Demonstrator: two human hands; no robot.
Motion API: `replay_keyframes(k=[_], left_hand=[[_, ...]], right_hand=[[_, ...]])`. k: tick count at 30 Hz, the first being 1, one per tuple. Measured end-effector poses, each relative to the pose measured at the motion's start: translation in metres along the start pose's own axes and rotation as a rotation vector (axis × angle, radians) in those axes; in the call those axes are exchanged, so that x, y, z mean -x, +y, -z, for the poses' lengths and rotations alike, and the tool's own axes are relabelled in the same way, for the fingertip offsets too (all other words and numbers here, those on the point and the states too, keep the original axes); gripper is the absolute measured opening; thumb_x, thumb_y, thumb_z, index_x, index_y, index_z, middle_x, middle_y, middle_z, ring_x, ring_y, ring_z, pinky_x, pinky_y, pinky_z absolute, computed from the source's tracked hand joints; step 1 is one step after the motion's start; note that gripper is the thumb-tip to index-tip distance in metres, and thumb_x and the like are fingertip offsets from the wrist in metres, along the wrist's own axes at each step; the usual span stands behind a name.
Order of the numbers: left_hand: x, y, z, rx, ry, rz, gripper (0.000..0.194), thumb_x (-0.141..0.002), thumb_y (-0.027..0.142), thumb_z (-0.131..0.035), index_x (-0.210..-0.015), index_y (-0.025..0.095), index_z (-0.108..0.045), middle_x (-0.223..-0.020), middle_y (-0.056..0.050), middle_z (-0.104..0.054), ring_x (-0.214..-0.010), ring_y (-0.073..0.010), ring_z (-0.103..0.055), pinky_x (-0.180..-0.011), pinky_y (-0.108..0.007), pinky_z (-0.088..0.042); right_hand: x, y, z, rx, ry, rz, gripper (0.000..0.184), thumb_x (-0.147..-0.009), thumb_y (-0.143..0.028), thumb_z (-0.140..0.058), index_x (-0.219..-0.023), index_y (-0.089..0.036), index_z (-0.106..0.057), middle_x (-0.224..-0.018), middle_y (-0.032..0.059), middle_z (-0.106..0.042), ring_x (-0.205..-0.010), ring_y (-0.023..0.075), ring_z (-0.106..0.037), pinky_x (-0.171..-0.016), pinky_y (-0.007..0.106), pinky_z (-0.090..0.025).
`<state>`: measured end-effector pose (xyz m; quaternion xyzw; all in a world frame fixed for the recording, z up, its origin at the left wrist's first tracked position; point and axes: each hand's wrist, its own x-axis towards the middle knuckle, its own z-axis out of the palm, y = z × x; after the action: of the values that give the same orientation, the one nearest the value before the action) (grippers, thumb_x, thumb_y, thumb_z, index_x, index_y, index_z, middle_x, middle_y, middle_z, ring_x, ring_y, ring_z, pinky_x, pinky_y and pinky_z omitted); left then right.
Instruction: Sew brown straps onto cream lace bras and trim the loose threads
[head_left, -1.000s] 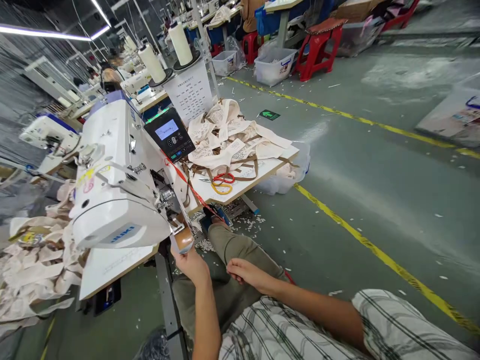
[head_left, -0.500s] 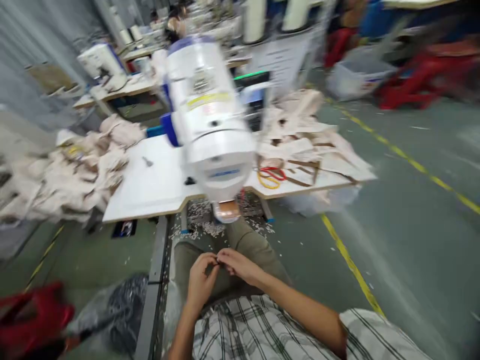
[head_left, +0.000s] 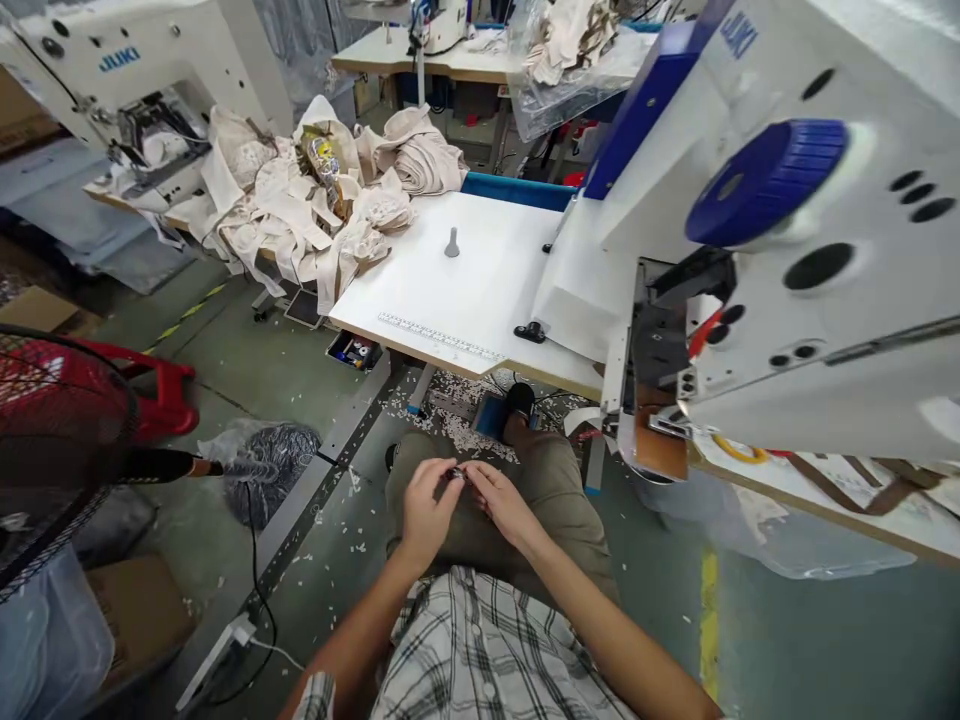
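Over my lap, my left hand (head_left: 431, 505) pinches a small dark, shiny part (head_left: 453, 474) between thumb and fingertips. It is too small for me to tell its kind. My right hand (head_left: 499, 500) meets it from the other side, its fingertips closed against the same part. Ahead and to the right looms a white sewing machine (head_left: 750, 340) with a blue handwheel (head_left: 769, 180). The white tabletop (head_left: 480, 270) beside it has a printed ruler scale and a small grey cone-shaped piece (head_left: 452, 243) standing on it.
Cream fabric pieces (head_left: 300, 200) heap at the left, near a second sewing machine (head_left: 150, 90). A black fan (head_left: 60, 450) and a red stool (head_left: 165, 390) stand at left. A power strip (head_left: 214, 655) lies low. White scraps litter the floor around the pedal (head_left: 491, 415).
My view has swung left, bringing the machine to the right side. My left hand has come away from under the machine head to join my right over my lap, around the small dark part.
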<state>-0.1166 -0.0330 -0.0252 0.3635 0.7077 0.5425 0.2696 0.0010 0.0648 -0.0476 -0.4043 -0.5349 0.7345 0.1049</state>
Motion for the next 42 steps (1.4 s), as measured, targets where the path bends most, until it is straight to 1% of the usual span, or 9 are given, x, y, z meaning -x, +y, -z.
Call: replay_keyframes(k=[4, 8, 13, 17, 21, 24, 29, 35, 42], left_hand=[[-0.018, -0.009, 0.044, 0.281, 0.349, 0.258, 0.036, -0.088, 0.045, -0.07, -0.114, 0.019, -0.07, -0.105, -0.009, -0.071, -0.095, -0.0194, -0.069, -0.09, -0.034, -0.055], [-0.026, -0.028, 0.088, 0.479, 0.577, 0.35, 0.042, -0.084, 0.048, -0.074, -0.113, 0.018, -0.068, -0.102, -0.005, -0.069, -0.091, -0.0149, -0.068, -0.09, -0.031, -0.054], [-0.015, -0.054, 0.106, 0.468, 0.622, 0.432, 0.047, -0.08, 0.05, -0.077, -0.111, 0.017, -0.067, -0.101, -0.005, -0.068, -0.088, -0.0137, -0.067, -0.09, -0.031, -0.054], [-0.005, -0.063, 0.103, 0.445, 0.599, 0.509, 0.05, -0.079, 0.052, -0.077, -0.114, 0.017, -0.067, -0.103, -0.007, -0.069, -0.091, -0.0168, -0.068, -0.091, -0.035, -0.054], [-0.007, -0.059, 0.098, 0.318, 0.5, 0.489, 0.045, -0.082, 0.051, -0.074, -0.112, 0.017, -0.068, -0.103, -0.008, -0.07, -0.09, -0.0179, -0.068, -0.087, -0.034, -0.054], [-0.013, -0.044, 0.091, 0.224, 0.383, 0.373, 0.037, -0.084, 0.045, -0.074, -0.11, 0.018, -0.069, -0.102, -0.007, -0.07, -0.09, -0.0164, -0.067, -0.086, -0.031, -0.054], [-0.022, -0.005, 0.064, 0.034, 0.085, 0.034, 0.024, -0.09, 0.034, -0.07, -0.11, 0.022, -0.071, -0.113, -0.008, -0.068, -0.103, -0.0187, -0.066, -0.091, -0.033, -0.055], [-0.017, 0.023, 0.025, -0.25, -0.118, -0.253, 0.023, -0.091, 0.029, -0.068, -0.113, 0.023, -0.071, -0.111, -0.007, -0.071, -0.108, -0.0215, -0.065, -0.09, -0.037, -0.057], [-0.001, 0.033, -0.01, -0.206, -0.186, -0.153, 0.023, -0.089, 0.03, -0.071, -0.111, 0.022, -0.073, -0.104, -0.006, -0.075, -0.091, -0.018, -0.07, -0.082, -0.032, -0.059]], right_hand=[[-0.047, -0.028, -0.013, 0.243, 0.002, 0.168, 0.05, -0.089, -0.067, -0.055, -0.099, -0.019, -0.065, -0.089, 0.0057, -0.069, -0.064, 0.013, -0.048, -0.06, 0.027, -0.038], [-0.113, -0.077, -0.046, 0.437, -0.011, 0.356, 0.039, -0.095, -0.056, -0.054, -0.104, -0.021, -0.069, -0.098, 0.0069, -0.07, -0.081, 0.0189, -0.058, -0.071, 0.031, -0.044], [-0.206, -0.141, -0.112, 0.519, -0.048, 0.505, 0.035, -0.094, -0.046, -0.063, -0.117, -0.021, -0.068, -0.112, 0.0108, -0.069, -0.101, 0.0254, -0.061, -0.091, 0.038, -0.047], [-0.235, -0.156, -0.136, 0.445, -0.064, 0.542, 0.042, -0.09, -0.048, -0.069, -0.119, -0.018, -0.069, -0.127, 0.014, -0.066, -0.119, 0.0296, -0.057, -0.103, 0.041, -0.045], [-0.198, -0.121, -0.114, 0.25, -0.071, 0.446, 0.066, -0.101, -0.068, -0.025, -0.13, -0.021, -0.06, -0.128, 0.012, -0.068, -0.086, 0.0181, -0.063, -0.078, 0.033, -0.054], [-0.145, -0.085, -0.085, -0.169, -0.177, 0.188, 0.07, -0.102, -0.068, -0.016, -0.117, -0.019, -0.063, -0.119, 0.0115, -0.072, -0.056, 0.0103, -0.048, -0.058, 0.027, -0.051], [-0.064, -0.056, -0.056, -0.875, -0.172, -0.19, 0.052, -0.106, -0.055, -0.027, -0.111, -0.018, -0.064, -0.128, 0.0099, -0.07, -0.086, 0.0136, -0.067, -0.08, 0.027, -0.059], [-0.009, -0.05, -0.036, -0.828, -0.109, -0.032, 0.055, -0.104, -0.061, -0.029, -0.12, -0.02, -0.062, -0.143, 0.0085, -0.061, -0.133, 0.0211, -0.058, -0.111, 0.037, -0.05], [0.024, -0.041, -0.018, -0.689, -0.043, 0.161, 0.054, -0.103, -0.063, -0.031, -0.134, -0.025, -0.054, -0.154, 0.0066, -0.051, -0.145, 0.0204, -0.046, -0.123, 0.044, -0.036]])
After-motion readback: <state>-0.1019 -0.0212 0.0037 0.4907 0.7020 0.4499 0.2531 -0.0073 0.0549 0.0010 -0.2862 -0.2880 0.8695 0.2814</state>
